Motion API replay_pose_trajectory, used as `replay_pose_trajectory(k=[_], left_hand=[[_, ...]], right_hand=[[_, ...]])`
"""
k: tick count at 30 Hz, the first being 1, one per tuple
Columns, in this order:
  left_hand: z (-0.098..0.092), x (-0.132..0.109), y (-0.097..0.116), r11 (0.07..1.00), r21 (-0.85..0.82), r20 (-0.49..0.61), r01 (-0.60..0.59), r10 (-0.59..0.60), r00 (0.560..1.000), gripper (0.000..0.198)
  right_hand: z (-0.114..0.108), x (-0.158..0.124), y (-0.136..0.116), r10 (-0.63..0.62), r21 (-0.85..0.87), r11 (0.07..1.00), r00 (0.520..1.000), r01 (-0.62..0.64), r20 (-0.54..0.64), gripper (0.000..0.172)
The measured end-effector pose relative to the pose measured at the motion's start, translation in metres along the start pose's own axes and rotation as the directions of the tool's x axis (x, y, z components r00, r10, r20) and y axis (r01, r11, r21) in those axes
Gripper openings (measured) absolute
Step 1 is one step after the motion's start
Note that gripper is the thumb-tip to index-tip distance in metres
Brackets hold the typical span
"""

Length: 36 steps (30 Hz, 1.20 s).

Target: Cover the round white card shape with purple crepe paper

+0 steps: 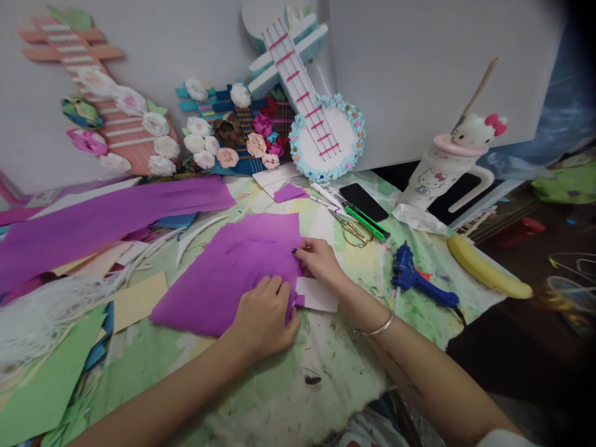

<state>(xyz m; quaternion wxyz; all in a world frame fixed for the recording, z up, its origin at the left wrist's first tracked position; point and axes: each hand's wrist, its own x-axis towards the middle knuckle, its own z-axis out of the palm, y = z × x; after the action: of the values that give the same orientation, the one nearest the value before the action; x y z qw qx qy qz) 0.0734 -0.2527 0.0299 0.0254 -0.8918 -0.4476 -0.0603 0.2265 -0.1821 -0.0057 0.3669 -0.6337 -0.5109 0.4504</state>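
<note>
A large sheet of purple paper [218, 273], slightly creased, lies on the table in front of me. My left hand [267, 313] bends over its lower right part, fingers curled at the edge and thumb beside it; the fingertips are partly hidden. At the upper right edge, my right hand [321, 264] pinches the paper between thumb and fingers. A white card [319, 295] sits below the right hand, partly under the purple sheet. Between the hands, a small purple strip [299, 300] overlaps the card.
Gold-handled scissors [356, 233], a green utility knife [367, 223], a black phone [364, 202], a blue glue gun [410, 273] and a banana [487, 267] lie rightward. Behind stand a tumbler [431, 177] and decorated instrument models [326, 133]. Paper scraps [56, 366] pile up left.
</note>
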Motion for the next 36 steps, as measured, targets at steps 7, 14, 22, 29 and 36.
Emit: replay_pose_trajectory(k=[7,14,22,29,36], left_hand=[[0.007,-0.003,-0.001,0.997,0.047,-0.115,-0.058,0.063,0.991,0.012],[-0.003,-0.015,-0.007,0.983,0.105,-0.217,-0.151,0.171,0.961,0.010],[-0.020,-0.052,-0.015,0.945,0.040,-0.212,-0.324,0.325,0.922,0.012],[-0.018,-0.082,-0.013,0.967,-0.020,-0.195,-0.254,0.246,0.950,0.013],[-0.008,-0.091,-0.016,0.981,-0.017,-0.269,-0.193,0.181,0.946,0.021]], right_hand=[[-0.003,-0.002,-0.009,0.121,0.153,0.980,0.990,-0.131,0.068,0.012],[-0.009,-0.035,-0.025,0.175,0.324,0.920,0.971,-0.220,0.163,0.010],[0.000,-0.082,-0.016,0.198,0.514,0.793,0.936,-0.327,0.291,0.007],[0.013,-0.099,-0.007,0.264,0.565,0.747,0.936,-0.351,0.232,0.028],[0.015,-0.106,-0.005,0.271,0.547,0.782,0.953,-0.299,0.132,0.038]])
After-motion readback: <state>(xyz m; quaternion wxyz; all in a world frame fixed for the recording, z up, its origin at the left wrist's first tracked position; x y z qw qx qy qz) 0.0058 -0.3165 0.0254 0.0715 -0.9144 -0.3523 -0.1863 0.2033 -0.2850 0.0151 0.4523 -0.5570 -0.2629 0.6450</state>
